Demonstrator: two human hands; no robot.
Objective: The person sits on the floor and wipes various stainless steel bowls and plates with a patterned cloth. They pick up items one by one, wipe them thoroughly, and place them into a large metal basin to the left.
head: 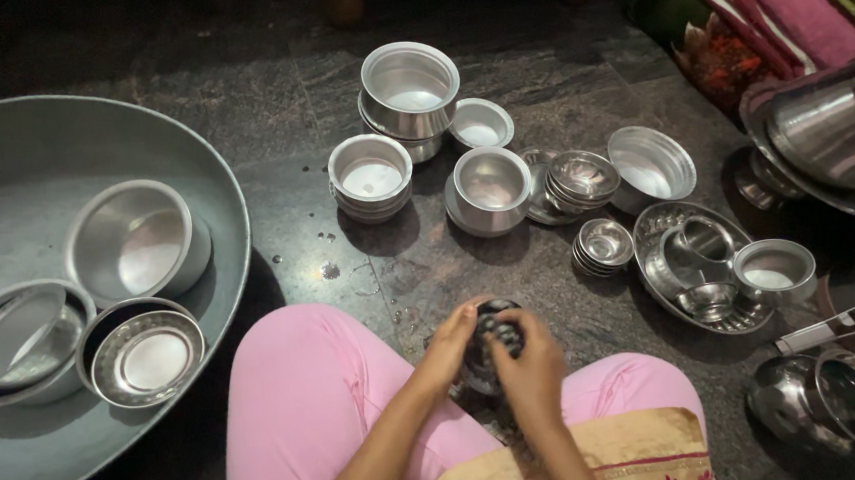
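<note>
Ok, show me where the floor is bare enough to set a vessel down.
Bare floor lies between the big basin's rim and the small pot, and ahead of the hands below the lidded pot. Right of the stacked bowls the floor is crowded.

Both hands (490, 351) together, fingers curled closed.

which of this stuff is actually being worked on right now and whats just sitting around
In hand:
- small steel vessel, gripped by left hand and right hand

Lying about:
- big metal basin holding bowls
- stacked pots
- steel plate with cups
- folded cloths
</note>
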